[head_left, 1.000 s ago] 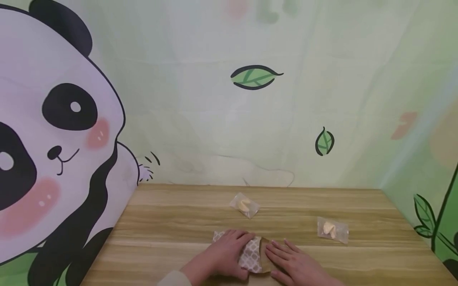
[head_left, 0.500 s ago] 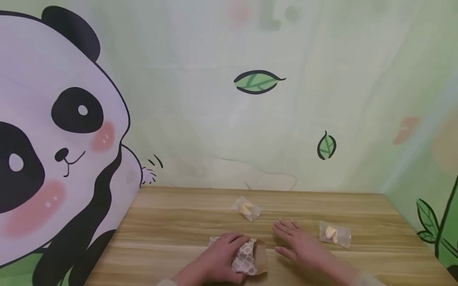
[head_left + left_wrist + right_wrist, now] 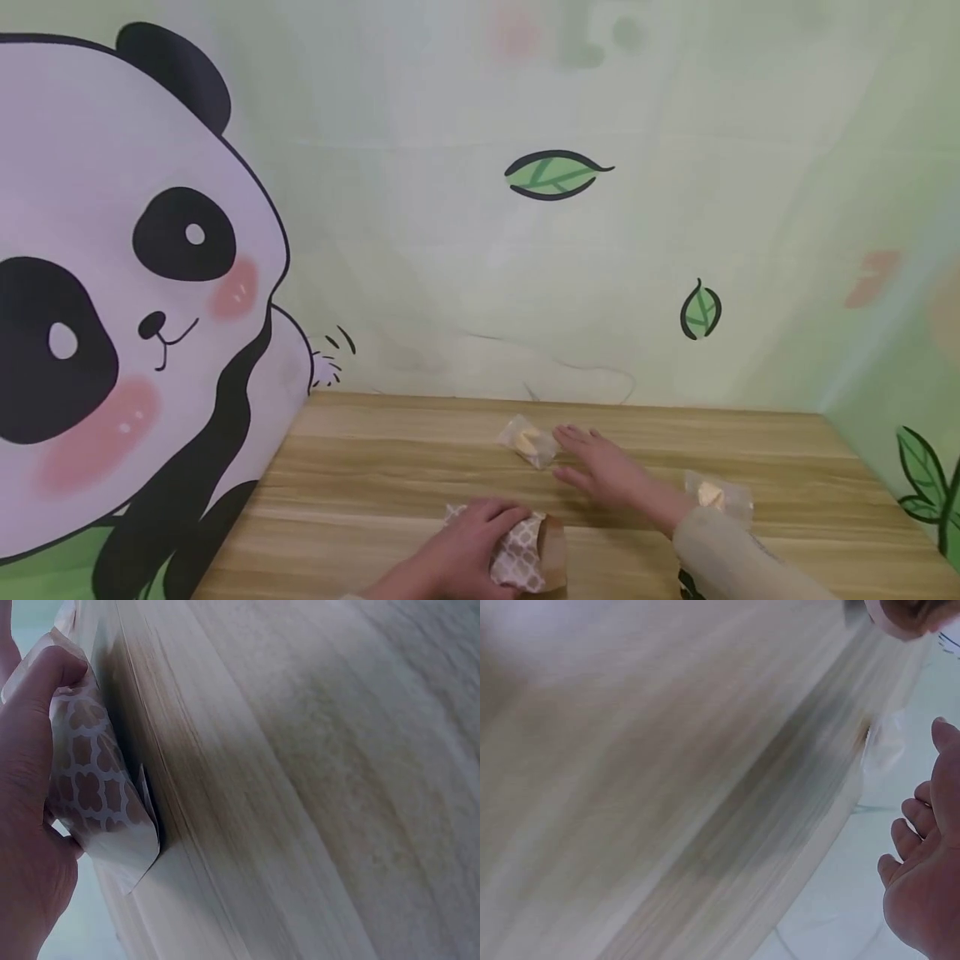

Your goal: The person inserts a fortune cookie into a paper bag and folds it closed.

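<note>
My left hand (image 3: 472, 546) grips a patterned paper bag (image 3: 519, 560), brown inside with a white lattice print, low on the table. Its open mouth faces right. The left wrist view shows the thumb and fingers curled round the bag (image 3: 90, 765). My right hand (image 3: 603, 467) hovers with loosely straight fingers just right of a clear packet (image 3: 527, 442) holding a yellowish fortune cookie. In the right wrist view the right hand (image 3: 930, 847) holds nothing, and the packet (image 3: 885, 742) lies ahead of it. Whether fingertips touch the packet cannot be told.
Another clear packet (image 3: 720, 497) with a fortune cookie lies at the right, partly behind my right forearm. The wooden table (image 3: 390, 458) ends at a printed wall sheet (image 3: 420, 250) with a panda and leaves.
My right hand has left the bag's mouth and moved up and forward to the far packet. My left hand keeps its grip on the bag, which has barely shifted.
</note>
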`<control>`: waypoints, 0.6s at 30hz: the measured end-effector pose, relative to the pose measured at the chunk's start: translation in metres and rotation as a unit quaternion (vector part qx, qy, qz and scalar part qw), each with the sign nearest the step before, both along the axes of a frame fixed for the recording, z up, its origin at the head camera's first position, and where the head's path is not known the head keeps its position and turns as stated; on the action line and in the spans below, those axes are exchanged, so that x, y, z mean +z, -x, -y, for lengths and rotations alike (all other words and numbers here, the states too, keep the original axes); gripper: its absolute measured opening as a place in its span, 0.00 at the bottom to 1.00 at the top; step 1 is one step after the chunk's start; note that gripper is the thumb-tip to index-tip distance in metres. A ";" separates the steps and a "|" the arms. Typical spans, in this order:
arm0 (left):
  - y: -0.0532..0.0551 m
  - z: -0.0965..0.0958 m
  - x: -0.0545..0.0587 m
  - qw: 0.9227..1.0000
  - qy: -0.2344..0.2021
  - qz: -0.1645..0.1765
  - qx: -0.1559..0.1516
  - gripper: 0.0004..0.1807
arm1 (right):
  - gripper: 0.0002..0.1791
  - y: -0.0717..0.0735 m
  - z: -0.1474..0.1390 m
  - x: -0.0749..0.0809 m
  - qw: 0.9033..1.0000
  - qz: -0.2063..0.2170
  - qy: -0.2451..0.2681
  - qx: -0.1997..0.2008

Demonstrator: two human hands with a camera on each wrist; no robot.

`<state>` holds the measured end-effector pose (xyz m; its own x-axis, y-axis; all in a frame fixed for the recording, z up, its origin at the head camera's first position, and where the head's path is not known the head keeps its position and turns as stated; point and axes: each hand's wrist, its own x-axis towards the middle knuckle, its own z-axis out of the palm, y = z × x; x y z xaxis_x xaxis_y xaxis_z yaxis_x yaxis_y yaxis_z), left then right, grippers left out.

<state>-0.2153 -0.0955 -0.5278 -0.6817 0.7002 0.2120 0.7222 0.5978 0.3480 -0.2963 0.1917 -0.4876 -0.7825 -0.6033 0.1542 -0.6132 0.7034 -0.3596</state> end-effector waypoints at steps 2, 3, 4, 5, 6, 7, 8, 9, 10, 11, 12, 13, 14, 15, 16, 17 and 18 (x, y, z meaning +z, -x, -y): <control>-0.001 0.000 0.000 1.000 0.002 0.000 -0.006 0.49 | 0.37 0.007 0.005 0.000 1.000 0.010 0.012 -0.011; -0.001 0.000 0.000 1.000 0.003 0.002 -0.009 0.49 | 0.37 0.010 0.007 0.000 1.000 0.012 0.017 -0.014; -0.001 0.000 0.000 1.000 0.003 0.000 -0.012 0.49 | 0.37 0.014 0.010 0.000 0.999 0.017 0.025 -0.017; -0.001 0.000 0.000 1.000 0.004 0.001 -0.013 0.49 | 0.37 0.017 0.012 0.000 0.999 0.018 0.031 -0.019; -0.001 0.000 0.001 1.000 0.006 0.001 -0.015 0.49 | 0.37 0.020 0.015 0.000 0.999 0.021 0.036 -0.021; -0.001 0.000 0.001 1.000 0.007 -0.004 -0.017 0.49 | 0.37 0.023 0.018 0.000 0.999 0.021 0.040 -0.021; -0.001 0.000 0.001 1.000 0.007 -0.003 -0.017 0.49 | 0.37 0.026 0.021 0.001 0.999 0.024 0.042 -0.024; -0.001 0.001 0.001 1.000 0.008 -0.003 -0.018 0.49 | 0.37 0.029 0.025 0.001 0.998 0.025 0.044 -0.024; -0.001 0.001 0.002 1.000 0.009 -0.003 -0.019 0.49 | 0.37 0.032 0.028 0.001 0.998 0.029 0.045 -0.029; -0.001 0.001 0.002 1.000 0.011 -0.003 -0.018 0.49 | 0.38 0.035 0.031 0.000 0.998 0.033 0.043 -0.034; -0.001 0.002 0.002 1.000 0.012 -0.006 -0.019 0.49 | 0.38 0.037 0.034 0.000 0.998 0.038 0.041 -0.038; -0.001 0.001 0.002 1.000 0.013 -0.008 -0.020 0.49 | 0.38 0.040 0.036 -0.001 0.997 0.041 0.038 -0.043; -0.001 0.001 0.002 1.000 0.014 -0.009 -0.020 0.49 | 0.37 0.042 0.039 -0.002 0.997 0.046 0.036 -0.049; -0.001 0.001 0.002 1.000 0.016 -0.013 -0.021 0.49 | 0.37 0.043 0.041 -0.003 0.997 0.051 0.037 -0.053; -0.001 0.000 0.002 0.999 0.016 -0.019 -0.022 0.49 | 0.37 0.045 0.043 -0.004 0.996 0.054 0.037 -0.058; -0.001 0.000 0.001 0.999 0.016 -0.023 -0.023 0.49 | 0.36 0.047 0.044 -0.006 0.996 0.054 0.036 -0.060; -0.001 0.000 0.001 0.999 0.016 -0.029 -0.024 0.49 | 0.35 0.048 0.046 -0.007 0.996 0.054 0.037 -0.062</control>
